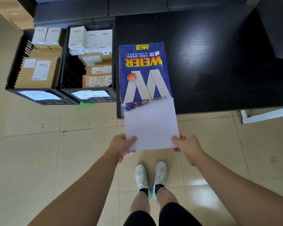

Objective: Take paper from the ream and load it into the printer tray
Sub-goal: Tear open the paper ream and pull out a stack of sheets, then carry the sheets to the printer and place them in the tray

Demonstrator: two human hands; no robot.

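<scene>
A blue ream of copy paper [144, 70] lies on the black table [219, 62], its torn-open end facing me at the table's near edge. A stack of white sheets [151, 124] sticks out of that open end over the floor. My left hand [122, 145] grips the stack's near left corner, thumb on top. My right hand [186, 145] grips the near right corner the same way. No printer tray can be made out.
Two black crates [67, 97] full of cardboard boxes stand on the tiled floor left of the table. A dark object [278, 26] sits on the table's far right. A white frame [266, 115] lies under the table's right edge. My feet [151, 176] stand just below the paper.
</scene>
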